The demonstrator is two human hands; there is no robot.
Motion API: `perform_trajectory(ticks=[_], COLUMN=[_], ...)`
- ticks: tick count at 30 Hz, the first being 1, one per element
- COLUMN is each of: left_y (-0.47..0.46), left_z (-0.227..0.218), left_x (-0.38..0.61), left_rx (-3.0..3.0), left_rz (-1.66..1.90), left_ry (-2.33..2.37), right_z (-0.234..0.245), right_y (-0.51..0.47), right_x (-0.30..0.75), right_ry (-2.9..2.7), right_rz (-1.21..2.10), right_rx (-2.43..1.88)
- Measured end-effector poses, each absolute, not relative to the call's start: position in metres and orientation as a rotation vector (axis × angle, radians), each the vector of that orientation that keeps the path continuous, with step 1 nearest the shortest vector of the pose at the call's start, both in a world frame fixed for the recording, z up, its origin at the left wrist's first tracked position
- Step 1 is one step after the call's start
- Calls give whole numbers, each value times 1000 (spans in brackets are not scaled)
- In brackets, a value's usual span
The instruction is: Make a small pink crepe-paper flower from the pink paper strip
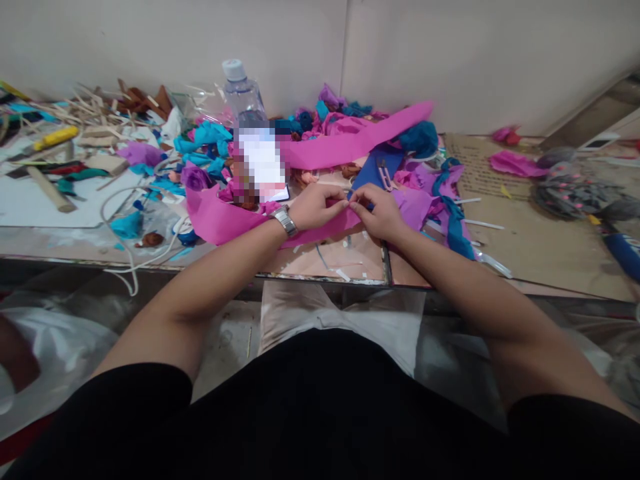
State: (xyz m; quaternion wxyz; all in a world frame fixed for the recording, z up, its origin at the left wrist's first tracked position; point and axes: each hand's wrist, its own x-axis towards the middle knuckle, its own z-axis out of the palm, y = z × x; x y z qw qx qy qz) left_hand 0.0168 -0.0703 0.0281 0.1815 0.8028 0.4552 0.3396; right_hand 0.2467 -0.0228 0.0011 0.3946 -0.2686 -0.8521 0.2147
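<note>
A long pink crepe paper strip [220,220] runs along the front of the table and passes under my hands. My left hand [320,208], with a metal watch [285,220] on its wrist, pinches the strip's edge between thumb and fingers. Close against it, my right hand [377,212] pinches the same strip, and the fingertips of both hands nearly meet. Another pink strip [350,143] stretches behind them. Just beyond my right hand lies a blue piece [370,170] with a pink-handled cutter [384,173] on it. A phone [265,163], its screen blurred, leans behind my left hand.
A water bottle [243,93] stands at the back. Crumpled blue and purple paper [210,140] is heaped around it. Wood sticks and a yellow-handled tool [56,137] lie at left, near a white cable [131,263]. Cardboard [505,233] and a dark netted bundle [567,187] are at right.
</note>
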Motion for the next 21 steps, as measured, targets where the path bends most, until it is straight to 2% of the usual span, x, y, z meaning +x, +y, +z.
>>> perform_trajectory(ticks=[21], left_y=[-68], left_z=[27], left_x=[17], left_rx=[2505], left_rz=[884], left_ry=[1276], right_z=[-6], right_y=[-20], right_x=[245], right_ry=[-2200], right_rz=[698], right_rx=[-702])
